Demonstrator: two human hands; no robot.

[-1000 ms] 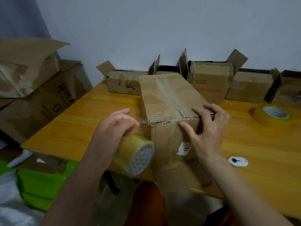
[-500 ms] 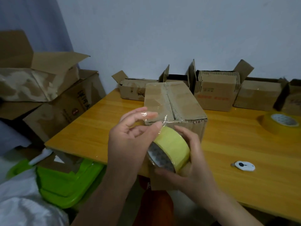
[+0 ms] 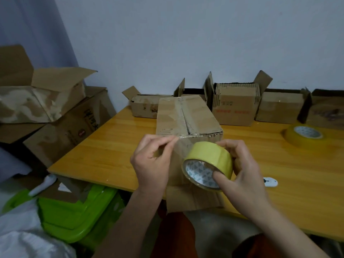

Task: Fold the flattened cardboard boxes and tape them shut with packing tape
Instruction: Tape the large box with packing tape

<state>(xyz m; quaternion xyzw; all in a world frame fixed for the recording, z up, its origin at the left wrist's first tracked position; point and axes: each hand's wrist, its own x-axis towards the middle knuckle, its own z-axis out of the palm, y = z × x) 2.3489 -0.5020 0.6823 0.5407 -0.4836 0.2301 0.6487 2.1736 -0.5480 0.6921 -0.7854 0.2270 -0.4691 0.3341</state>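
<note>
A folded cardboard box (image 3: 188, 118) stands on the wooden table (image 3: 111, 153), its top flaps closed with a taped seam down the middle. My right hand (image 3: 242, 170) grips a yellow packing tape roll (image 3: 208, 164) just in front of the box's near face, thumb inside the core. My left hand (image 3: 154, 161) pinches the clear free end of the tape at the box's near top edge. A short stretch of clear tape spans between the two hands. A loose flap of the box hangs over the table's near edge.
Several open cardboard boxes (image 3: 234, 107) line the back of the table by the wall. A second tape roll (image 3: 303, 134) lies at the right. A small white cutter (image 3: 270, 182) lies near my right wrist. Large boxes (image 3: 61, 125) stack at the left; a green bin (image 3: 74, 211) sits below.
My right hand left the box top and took the roll from my left hand. My left hand now pinches the tape's free end and has pulled it away from the roll.
</note>
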